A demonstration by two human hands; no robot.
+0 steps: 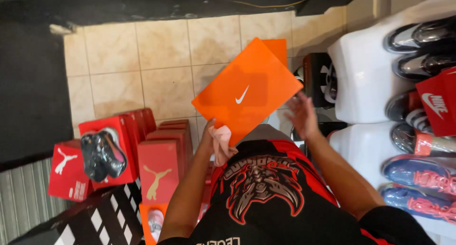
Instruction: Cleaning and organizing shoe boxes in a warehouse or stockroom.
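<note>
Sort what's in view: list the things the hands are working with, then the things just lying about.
In hand:
left hand
orange box lid
pink cloth
right hand, open beside the lid

Lying about:
red shoe boxes
black shoe
blue shoes with pink laces
white stands

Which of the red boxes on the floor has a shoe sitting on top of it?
The tall red box at the left of the row, with a shiny black shoe on top. The other red boxes beside it carry none.
</note>
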